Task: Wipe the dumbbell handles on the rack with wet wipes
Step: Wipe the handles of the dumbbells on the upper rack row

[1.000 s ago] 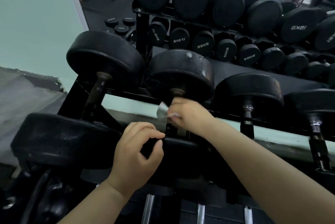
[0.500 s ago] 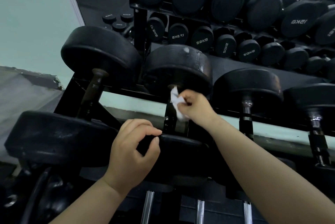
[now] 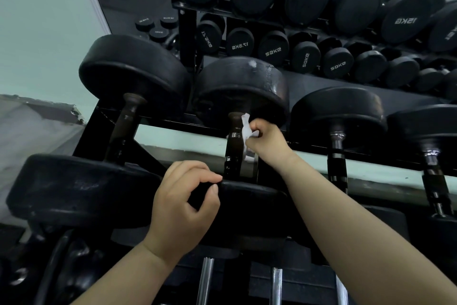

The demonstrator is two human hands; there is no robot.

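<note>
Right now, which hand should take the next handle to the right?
Right. The right hand pinches the wet wipe against the second dumbbell's handle, beside the chrome handle. The left hand grips that dumbbell's near head, farther away and holding no wipe.

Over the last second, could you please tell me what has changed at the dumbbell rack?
The right hand, holding the wet wipe, slid off the front of the second dumbbell's handle to its right side, uncovering the handle. The left hand still grips that dumbbell's near head; the rest stayed put.
</note>
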